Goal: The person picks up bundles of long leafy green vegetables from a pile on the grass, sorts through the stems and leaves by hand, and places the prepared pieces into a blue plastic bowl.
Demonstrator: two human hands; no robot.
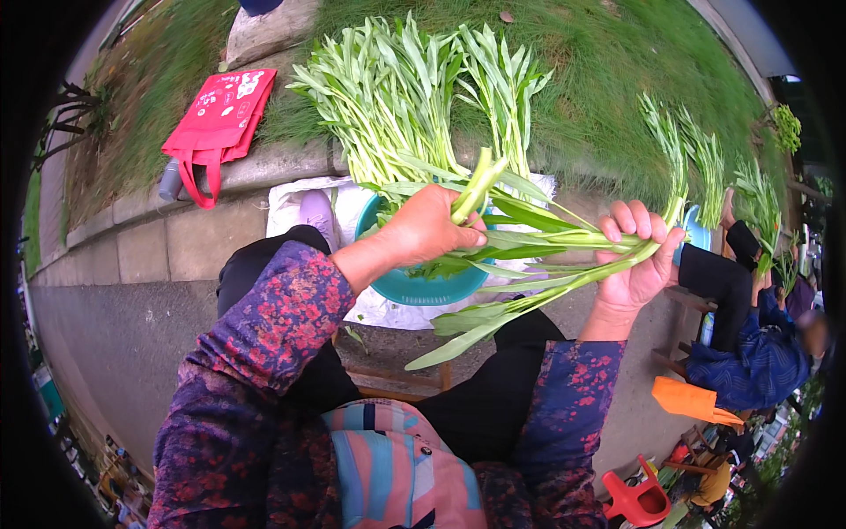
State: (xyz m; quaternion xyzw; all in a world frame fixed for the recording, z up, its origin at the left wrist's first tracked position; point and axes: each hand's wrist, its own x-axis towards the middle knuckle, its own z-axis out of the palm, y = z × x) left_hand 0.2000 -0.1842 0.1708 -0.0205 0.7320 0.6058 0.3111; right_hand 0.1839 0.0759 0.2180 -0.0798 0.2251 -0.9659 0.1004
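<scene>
Beside grass (599,115), left hand (427,227) grips upward-slanting stems (478,185); right hand (630,264) clasps crosswise stalks (568,285), leaf tips (427,357) pointing left.

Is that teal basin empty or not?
Not empty: green leaves show inside the teal basin. The left hand partly hides it; how full, I cannot tell.
</scene>
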